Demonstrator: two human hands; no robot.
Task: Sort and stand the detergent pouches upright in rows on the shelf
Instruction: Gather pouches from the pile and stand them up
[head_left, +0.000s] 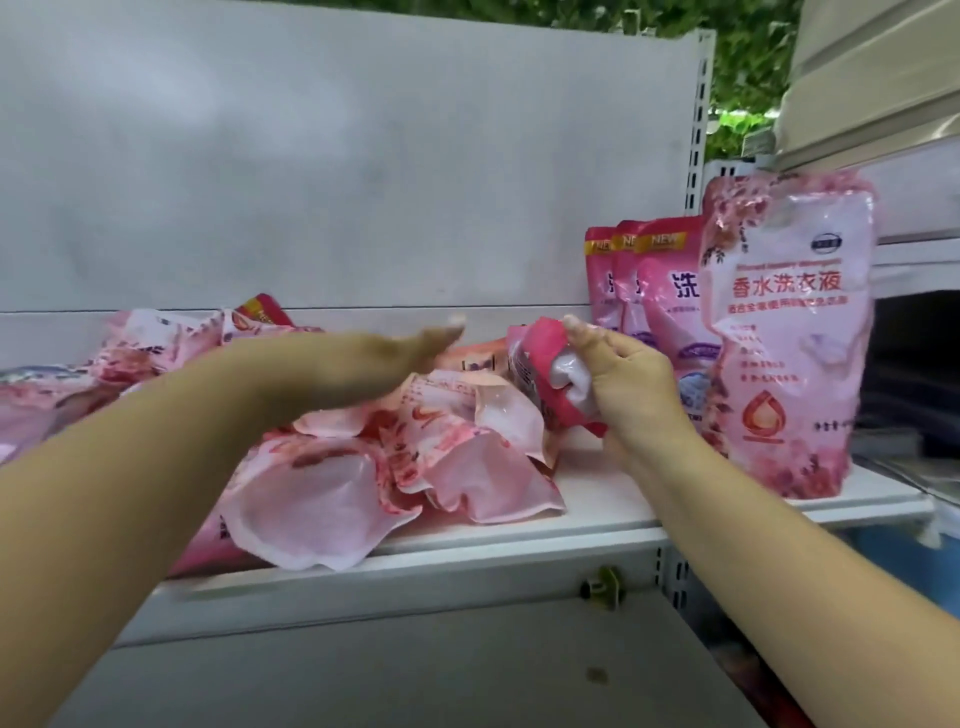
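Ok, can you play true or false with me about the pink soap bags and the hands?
1. The right hand holds a pink pouch. True.
2. The left hand grips a pouch. False: its fingers are straight, holding nothing.
3. All pouches stand upright. False: a heap lies flat on the shelf.
4. A big pouch stands upright at the right. True.
5. The back panel is green. False: it is white.

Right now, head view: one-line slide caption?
Right hand grips a pink detergent pouch beside upright pouches; open left hand hovers over the jumbled pile.
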